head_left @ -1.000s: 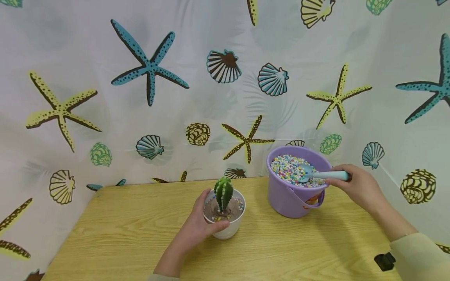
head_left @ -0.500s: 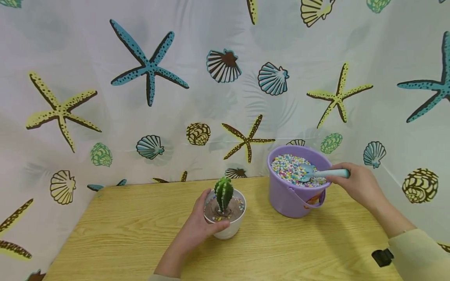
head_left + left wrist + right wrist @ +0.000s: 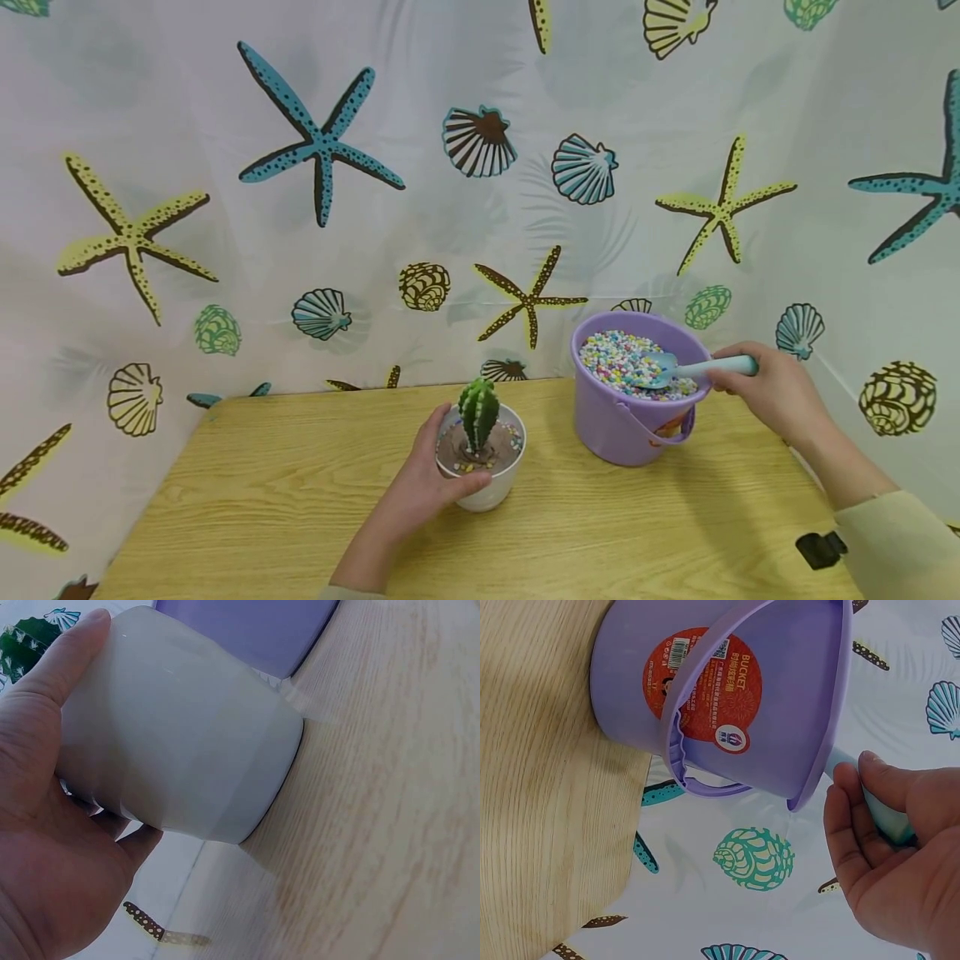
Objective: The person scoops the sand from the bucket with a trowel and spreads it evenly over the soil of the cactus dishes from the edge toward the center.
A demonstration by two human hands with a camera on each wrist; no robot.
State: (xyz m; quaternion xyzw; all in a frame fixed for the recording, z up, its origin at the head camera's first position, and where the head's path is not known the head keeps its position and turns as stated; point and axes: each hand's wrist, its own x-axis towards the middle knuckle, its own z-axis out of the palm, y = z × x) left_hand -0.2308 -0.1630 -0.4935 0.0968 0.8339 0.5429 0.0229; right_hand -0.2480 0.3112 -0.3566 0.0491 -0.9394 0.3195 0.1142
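Note:
My left hand [image 3: 427, 479] holds a white plant pot [image 3: 491, 492] by its near left side, thumb along the front of the rim. A green cactus [image 3: 478, 414] stands in brown soil dotted with a few coloured pebbles. In the left wrist view the pot [image 3: 187, 727] stands upright on the table. My right hand [image 3: 776, 387] grips the pale blue handle of a small shovel [image 3: 720, 367]; its blade lies among multicoloured pebbles [image 3: 618, 358] filling a purple bucket [image 3: 618, 429]. The right wrist view shows fingers [image 3: 847, 832] curled round the handle beside the bucket's rim.
The wooden table [image 3: 300, 475] reaches back to a white curtain [image 3: 420, 208] printed with starfish and shells. The bucket's handle [image 3: 705, 675] hangs down over an orange label [image 3: 720, 686]. A small black object [image 3: 820, 550] sits beside my right sleeve [image 3: 896, 542].
My right hand has shifted slightly to the right with the shovel, whose blade stays among the pebbles. The left hand and the pot have stayed in place.

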